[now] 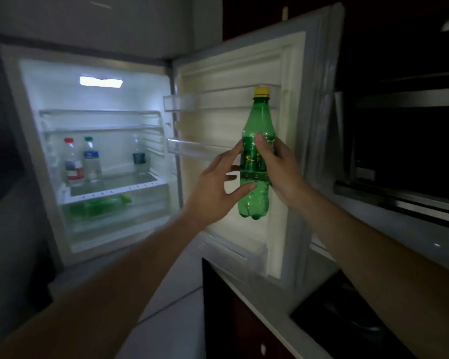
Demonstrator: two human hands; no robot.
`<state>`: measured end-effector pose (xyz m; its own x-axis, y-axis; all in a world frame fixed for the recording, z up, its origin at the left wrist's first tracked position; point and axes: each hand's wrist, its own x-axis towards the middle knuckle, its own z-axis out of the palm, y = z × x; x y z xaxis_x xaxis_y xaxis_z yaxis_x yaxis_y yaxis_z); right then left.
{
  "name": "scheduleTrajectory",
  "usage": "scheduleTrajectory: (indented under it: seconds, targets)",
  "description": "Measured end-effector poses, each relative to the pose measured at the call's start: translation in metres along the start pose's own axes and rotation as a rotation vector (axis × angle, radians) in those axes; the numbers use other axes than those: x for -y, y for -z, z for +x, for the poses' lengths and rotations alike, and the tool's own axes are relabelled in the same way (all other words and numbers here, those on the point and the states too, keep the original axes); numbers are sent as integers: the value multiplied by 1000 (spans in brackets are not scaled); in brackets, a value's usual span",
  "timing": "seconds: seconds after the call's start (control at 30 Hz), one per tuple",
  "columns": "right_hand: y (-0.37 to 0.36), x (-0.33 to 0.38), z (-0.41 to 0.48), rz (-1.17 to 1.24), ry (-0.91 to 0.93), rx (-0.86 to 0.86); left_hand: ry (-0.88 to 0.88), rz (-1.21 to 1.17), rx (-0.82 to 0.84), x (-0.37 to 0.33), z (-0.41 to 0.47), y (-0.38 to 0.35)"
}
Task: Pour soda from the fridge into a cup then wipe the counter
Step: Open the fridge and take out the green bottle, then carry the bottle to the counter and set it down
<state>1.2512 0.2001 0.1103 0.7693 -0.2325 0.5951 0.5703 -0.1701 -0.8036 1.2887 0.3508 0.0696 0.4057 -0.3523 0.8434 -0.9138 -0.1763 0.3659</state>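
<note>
A green soda bottle (257,120) with a yellow cap is upright in the air in front of the open fridge door (218,104). My right hand (280,167) grips its labelled middle from the right, thumb across the front. My left hand (215,185) is at the bottle's left side, fingers spread and loosely bent, with thumb and fingertips touching the bottle. The fridge (99,156) stands open and lit.
Three clear bottles (91,159) stand on a fridge shelf. A second green bottle (99,206) lies in the drawer below. A white counter (283,314) runs at lower right, with a dark hob (347,322) and a dark microwave (405,151) at right.
</note>
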Motion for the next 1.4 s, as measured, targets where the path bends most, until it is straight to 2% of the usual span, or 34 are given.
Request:
scheduleTrajectory:
  seconds: [0.1, 0.27, 0.43, 0.57, 0.93, 1.03, 1.2, 1.4]
  targets:
    - [30, 1, -32, -59, -46, -49, 9, -94, 54, -19, -19, -31]
    - [94, 4, -70, 27, -160, -78, 51, -259, 149, -59, -30, -81]
    - [159, 3, -106, 83, -145, -50, 119, -369, 227, -91, -36, -130]
    - [219, 6, -136, -4, -96, -122, 91, -337, 287, -125, -38, -184]
    - [372, 23, -223, -253, -107, -293, 50, -565, 424, -219, -56, -327]
    - [404, 29, -249, -284, -121, -377, 43, -637, 486, -243, -62, -359]
    - [439, 50, -296, -410, -109, -590, -69, -764, 622, -283, -67, -404]
    - [453, 72, -358, -560, -153, -830, -55, -1051, 775, -324, -92, -440]
